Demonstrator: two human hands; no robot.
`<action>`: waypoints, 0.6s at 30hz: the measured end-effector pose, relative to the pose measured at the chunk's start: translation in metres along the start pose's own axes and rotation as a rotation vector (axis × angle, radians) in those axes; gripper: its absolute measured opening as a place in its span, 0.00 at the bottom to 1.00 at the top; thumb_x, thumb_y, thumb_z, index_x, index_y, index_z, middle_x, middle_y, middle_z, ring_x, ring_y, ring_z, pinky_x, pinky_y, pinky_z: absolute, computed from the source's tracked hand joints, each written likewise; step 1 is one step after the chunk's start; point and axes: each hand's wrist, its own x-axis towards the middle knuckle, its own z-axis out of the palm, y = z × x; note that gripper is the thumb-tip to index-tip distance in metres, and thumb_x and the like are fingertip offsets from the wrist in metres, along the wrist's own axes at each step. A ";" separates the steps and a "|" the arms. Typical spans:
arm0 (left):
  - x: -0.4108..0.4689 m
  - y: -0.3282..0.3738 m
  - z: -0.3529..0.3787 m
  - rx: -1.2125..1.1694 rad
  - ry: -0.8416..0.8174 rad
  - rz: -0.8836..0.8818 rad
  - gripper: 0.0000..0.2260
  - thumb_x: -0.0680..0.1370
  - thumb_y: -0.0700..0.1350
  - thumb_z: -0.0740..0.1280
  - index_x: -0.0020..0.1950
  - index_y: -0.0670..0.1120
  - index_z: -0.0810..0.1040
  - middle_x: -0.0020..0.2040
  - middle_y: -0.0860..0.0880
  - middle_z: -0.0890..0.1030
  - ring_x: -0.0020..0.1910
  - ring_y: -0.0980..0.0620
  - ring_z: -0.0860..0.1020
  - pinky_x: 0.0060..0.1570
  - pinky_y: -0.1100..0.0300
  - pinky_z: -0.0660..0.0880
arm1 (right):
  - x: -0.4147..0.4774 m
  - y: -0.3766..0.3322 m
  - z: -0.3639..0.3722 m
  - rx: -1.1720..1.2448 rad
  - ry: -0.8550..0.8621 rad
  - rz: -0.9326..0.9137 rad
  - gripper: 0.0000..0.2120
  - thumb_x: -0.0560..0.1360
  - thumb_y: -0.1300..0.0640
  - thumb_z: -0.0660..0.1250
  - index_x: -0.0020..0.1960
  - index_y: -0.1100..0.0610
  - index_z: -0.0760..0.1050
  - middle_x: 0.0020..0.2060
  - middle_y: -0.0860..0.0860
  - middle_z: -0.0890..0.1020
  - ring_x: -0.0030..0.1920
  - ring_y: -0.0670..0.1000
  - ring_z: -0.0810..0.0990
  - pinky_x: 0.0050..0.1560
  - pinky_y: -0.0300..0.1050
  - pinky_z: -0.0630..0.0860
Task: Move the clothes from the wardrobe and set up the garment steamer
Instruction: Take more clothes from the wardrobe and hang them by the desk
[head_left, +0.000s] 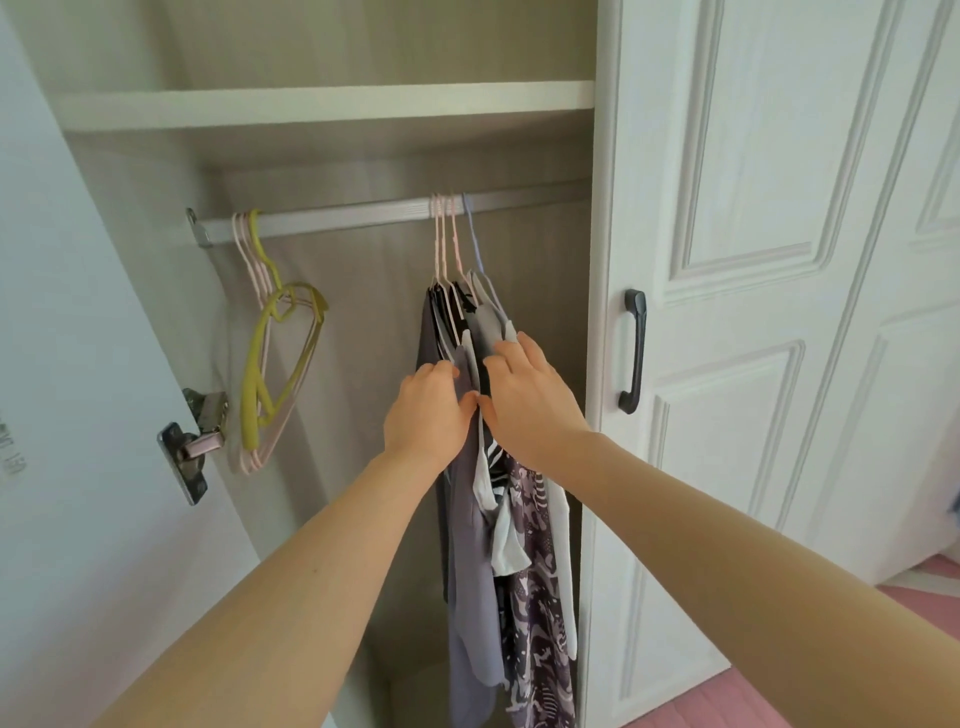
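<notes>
White wood-grain wardrobe fills the view, seen from the head of a person who reaches in with both bare arms. Its right-hand door is closed, panelled and white. Its left-hand door stands swung open at the left edge of the view. Inside, a pale shelf runs across the top of the wardrobe, and under it a silver rail spans from wall to wall.

Towards the rail's right end hang the clothes, bunched close together on pink and blue hangers: grey, white and a purple-and-white print. At the rail's left end hang empty hangers, pink and yellow, well apart from the clothes.

Both hands meet at the upper part of the bunch, thumbs almost touching. The left hand has its fingers curled into the grey fabric, gripping it. The right hand lies over a grey garment with fingers only slightly bent, thumb against the cloth.

A dark handle sits on the closed door's left edge. A metal hinge joins the open door to the wardrobe wall.
</notes>
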 end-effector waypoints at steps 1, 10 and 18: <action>0.002 -0.001 0.001 -0.010 -0.004 -0.004 0.16 0.78 0.49 0.65 0.64 0.43 0.73 0.60 0.45 0.77 0.60 0.45 0.73 0.52 0.50 0.75 | 0.001 0.000 0.001 0.003 -0.004 0.001 0.18 0.77 0.53 0.62 0.64 0.62 0.71 0.66 0.57 0.70 0.73 0.60 0.59 0.70 0.51 0.65; 0.016 -0.020 0.000 -0.130 0.009 -0.140 0.19 0.76 0.43 0.67 0.65 0.43 0.69 0.62 0.46 0.74 0.57 0.46 0.74 0.47 0.57 0.69 | 0.014 0.007 0.009 -0.066 -0.061 0.029 0.20 0.75 0.59 0.63 0.65 0.64 0.69 0.70 0.58 0.64 0.74 0.63 0.53 0.71 0.53 0.62; 0.072 -0.016 0.000 -0.327 0.063 -0.231 0.18 0.77 0.39 0.65 0.66 0.42 0.70 0.58 0.46 0.76 0.54 0.49 0.73 0.48 0.62 0.67 | 0.061 -0.003 0.018 -0.194 -0.017 0.028 0.13 0.56 0.65 0.77 0.40 0.65 0.82 0.51 0.62 0.81 0.59 0.67 0.76 0.52 0.53 0.78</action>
